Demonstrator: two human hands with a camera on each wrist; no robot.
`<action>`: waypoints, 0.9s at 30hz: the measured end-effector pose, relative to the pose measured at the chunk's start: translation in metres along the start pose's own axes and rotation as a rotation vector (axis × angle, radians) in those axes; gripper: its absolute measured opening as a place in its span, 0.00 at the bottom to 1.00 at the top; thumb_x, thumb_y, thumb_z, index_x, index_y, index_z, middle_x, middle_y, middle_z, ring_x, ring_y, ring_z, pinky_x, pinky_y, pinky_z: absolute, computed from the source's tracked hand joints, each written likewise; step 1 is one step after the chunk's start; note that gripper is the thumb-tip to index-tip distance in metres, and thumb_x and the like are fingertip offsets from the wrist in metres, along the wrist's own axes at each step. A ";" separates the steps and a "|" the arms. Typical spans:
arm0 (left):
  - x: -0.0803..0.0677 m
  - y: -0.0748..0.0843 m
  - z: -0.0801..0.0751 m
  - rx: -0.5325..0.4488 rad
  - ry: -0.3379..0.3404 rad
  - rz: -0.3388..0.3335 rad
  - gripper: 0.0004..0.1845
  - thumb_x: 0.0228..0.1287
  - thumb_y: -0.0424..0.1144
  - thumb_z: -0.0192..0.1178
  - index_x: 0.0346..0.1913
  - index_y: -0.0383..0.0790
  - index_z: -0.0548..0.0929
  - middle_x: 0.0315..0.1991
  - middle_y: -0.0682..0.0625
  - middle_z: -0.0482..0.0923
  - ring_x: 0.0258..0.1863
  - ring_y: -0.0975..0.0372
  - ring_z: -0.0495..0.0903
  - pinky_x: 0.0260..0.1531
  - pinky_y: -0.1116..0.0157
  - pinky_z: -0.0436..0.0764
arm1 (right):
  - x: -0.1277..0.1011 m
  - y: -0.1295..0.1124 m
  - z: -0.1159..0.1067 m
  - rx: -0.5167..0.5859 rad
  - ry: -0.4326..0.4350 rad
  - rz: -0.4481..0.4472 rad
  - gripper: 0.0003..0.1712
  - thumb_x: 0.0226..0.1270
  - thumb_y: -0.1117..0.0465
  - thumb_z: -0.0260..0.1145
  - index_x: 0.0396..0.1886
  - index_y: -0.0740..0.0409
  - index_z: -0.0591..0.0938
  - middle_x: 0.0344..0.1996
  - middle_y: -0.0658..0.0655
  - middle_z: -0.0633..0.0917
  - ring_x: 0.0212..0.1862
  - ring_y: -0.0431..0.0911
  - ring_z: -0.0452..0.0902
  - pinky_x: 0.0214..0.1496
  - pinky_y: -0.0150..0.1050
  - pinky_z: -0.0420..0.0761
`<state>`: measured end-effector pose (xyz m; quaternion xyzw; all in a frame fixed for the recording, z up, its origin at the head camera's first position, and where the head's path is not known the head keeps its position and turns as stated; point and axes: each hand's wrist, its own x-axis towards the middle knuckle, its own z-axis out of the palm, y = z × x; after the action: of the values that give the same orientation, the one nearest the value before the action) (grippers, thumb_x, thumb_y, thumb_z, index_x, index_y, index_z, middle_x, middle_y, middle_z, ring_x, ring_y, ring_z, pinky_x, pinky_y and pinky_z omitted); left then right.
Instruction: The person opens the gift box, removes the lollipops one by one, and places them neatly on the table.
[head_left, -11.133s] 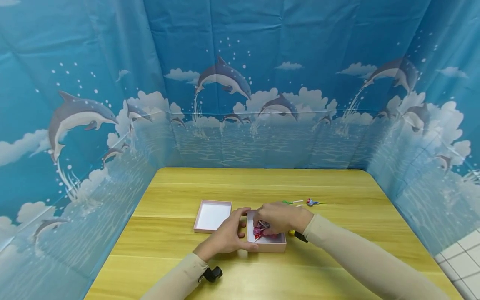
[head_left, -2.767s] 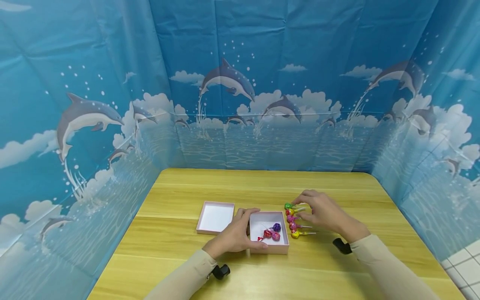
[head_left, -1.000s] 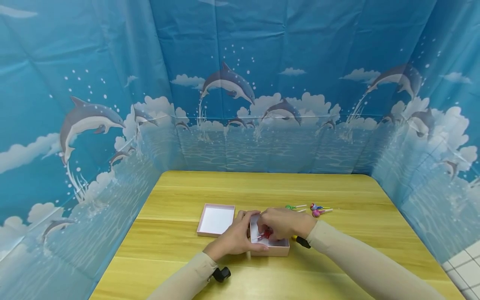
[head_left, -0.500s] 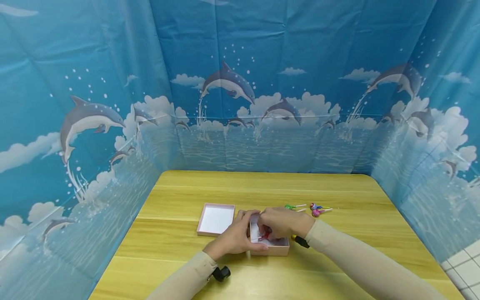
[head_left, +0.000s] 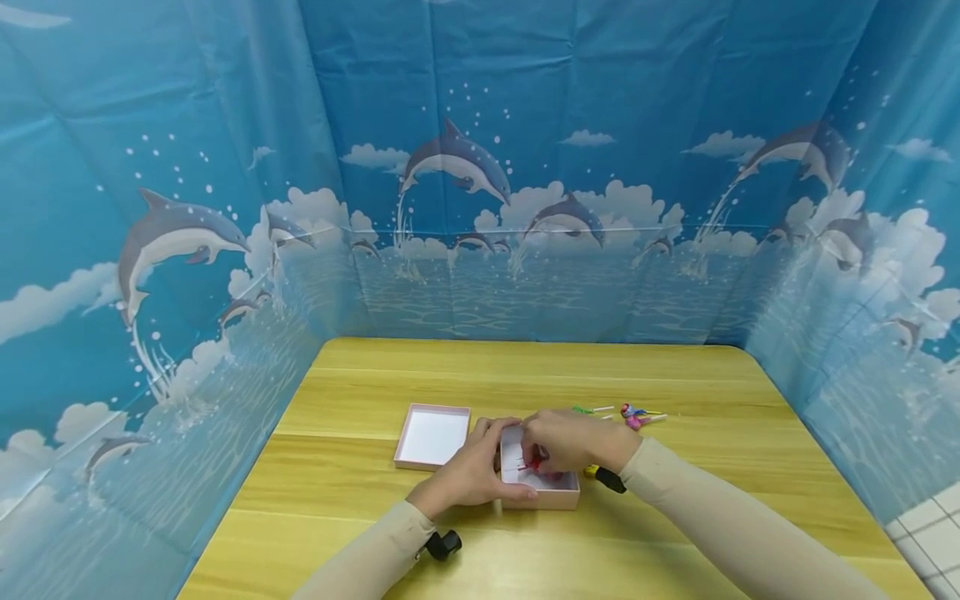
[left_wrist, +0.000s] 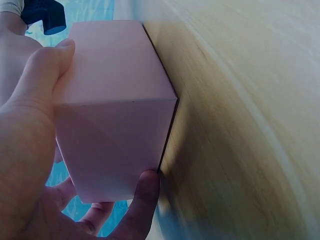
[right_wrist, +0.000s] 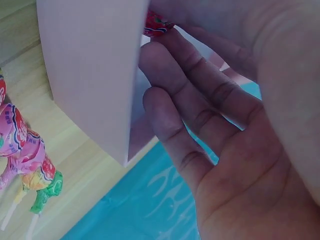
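A pink box [head_left: 547,500] with a white inside stands without its lid on the table. My left hand [head_left: 468,475] grips its left side, thumb along the front wall and fingers behind; the left wrist view shows fingers around the pink wall [left_wrist: 115,145]. My right hand [head_left: 570,442] reaches down into the box, pinching a red-wrapped lollipop [head_left: 534,467]. Part of that red wrapper [right_wrist: 156,25] shows at the fingertips in the right wrist view. The hand hides much of the inside of the box.
The white-lined box lid [head_left: 432,435] lies left of the box. Right of the box, a row of lollipops, pink [right_wrist: 12,130] and green [right_wrist: 47,192] among them, is partly hidden by my right arm. Beyond it lie a blue-and-red lollipop [head_left: 628,411] and a pink one [head_left: 634,422].
My right hand has gone from the lollipop row back into the box. A pink lollipop now lies beside the blue-and-red one. Lately the red lollipop has shifted slightly; my left hand keeps its hold.
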<state>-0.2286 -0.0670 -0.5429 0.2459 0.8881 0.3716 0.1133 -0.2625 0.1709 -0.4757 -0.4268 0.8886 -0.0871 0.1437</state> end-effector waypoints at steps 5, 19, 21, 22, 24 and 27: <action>0.000 0.000 0.000 0.000 0.001 -0.006 0.63 0.63 0.66 0.87 0.93 0.54 0.62 0.75 0.43 0.70 0.60 0.60 0.76 0.62 0.59 0.84 | -0.006 -0.003 -0.007 0.040 0.012 -0.002 0.07 0.74 0.65 0.85 0.42 0.49 0.94 0.42 0.46 0.89 0.39 0.35 0.80 0.44 0.30 0.85; 0.002 0.004 -0.002 0.004 -0.004 -0.003 0.63 0.64 0.66 0.86 0.93 0.52 0.62 0.75 0.42 0.71 0.57 0.62 0.77 0.59 0.62 0.83 | -0.016 0.011 -0.013 0.094 0.122 -0.079 0.08 0.76 0.65 0.82 0.45 0.47 0.91 0.42 0.45 0.86 0.41 0.40 0.82 0.45 0.30 0.83; 0.003 0.003 -0.002 0.007 0.000 -0.004 0.63 0.64 0.66 0.86 0.94 0.52 0.62 0.74 0.42 0.71 0.56 0.62 0.76 0.58 0.62 0.83 | -0.017 0.013 -0.013 0.095 0.138 -0.085 0.08 0.76 0.64 0.82 0.46 0.48 0.91 0.43 0.45 0.86 0.41 0.40 0.83 0.45 0.30 0.84; 0.003 0.003 -0.002 0.009 0.002 -0.004 0.63 0.64 0.66 0.86 0.93 0.52 0.62 0.74 0.42 0.71 0.56 0.62 0.76 0.58 0.62 0.83 | -0.018 0.013 -0.013 0.097 0.148 -0.086 0.08 0.76 0.64 0.82 0.47 0.48 0.91 0.43 0.45 0.86 0.41 0.40 0.83 0.45 0.30 0.84; 0.003 0.002 -0.001 0.010 0.002 -0.005 0.62 0.65 0.66 0.86 0.93 0.52 0.62 0.73 0.42 0.71 0.56 0.62 0.76 0.57 0.62 0.83 | -0.020 0.014 -0.012 0.105 0.170 -0.093 0.08 0.77 0.64 0.82 0.48 0.49 0.92 0.43 0.45 0.87 0.41 0.40 0.84 0.45 0.30 0.85; 0.003 0.000 0.001 0.007 -0.007 -0.007 0.62 0.64 0.66 0.86 0.93 0.53 0.62 0.73 0.42 0.71 0.55 0.62 0.76 0.56 0.63 0.83 | -0.023 0.014 -0.010 0.124 0.197 -0.109 0.07 0.78 0.64 0.81 0.49 0.51 0.92 0.44 0.47 0.89 0.42 0.37 0.85 0.46 0.31 0.88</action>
<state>-0.2305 -0.0651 -0.5431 0.2446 0.8899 0.3671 0.1165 -0.2621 0.1979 -0.4658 -0.4540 0.8669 -0.1907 0.0770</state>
